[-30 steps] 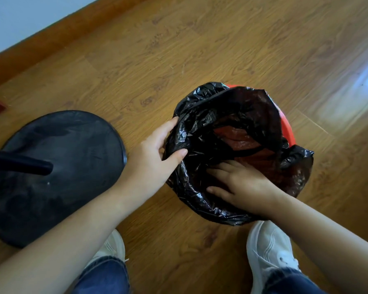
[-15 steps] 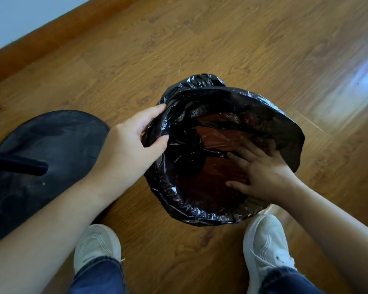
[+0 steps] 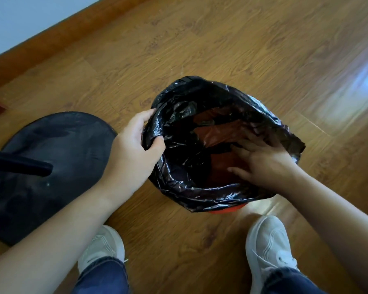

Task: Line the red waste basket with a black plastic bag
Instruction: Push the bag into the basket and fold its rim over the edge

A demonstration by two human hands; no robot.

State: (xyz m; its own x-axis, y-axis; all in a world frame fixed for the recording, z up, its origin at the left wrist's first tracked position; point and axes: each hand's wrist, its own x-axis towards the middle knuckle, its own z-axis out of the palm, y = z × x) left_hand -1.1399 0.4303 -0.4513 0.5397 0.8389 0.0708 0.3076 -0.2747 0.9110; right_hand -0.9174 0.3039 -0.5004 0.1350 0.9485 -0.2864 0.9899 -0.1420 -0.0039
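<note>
A person's left hand (image 3: 134,145) pinches the near-left edge of a crinkled black plastic bag (image 3: 200,194), thumb inside and fingers outside, while the right hand (image 3: 263,160), fingers spread flat and gripping nothing, presses the film down inside the bag's mouth. The bag sits draped over a round red plastic waste basket (image 3: 225,211), which stands on the wooden plank floor (image 3: 200,49) just ahead of two white sneakers and shows only as a sliver under the near hem. The loosest flap rises at the far right, nearer the right hand, so that hand looks better placed to fold it down.
</note>
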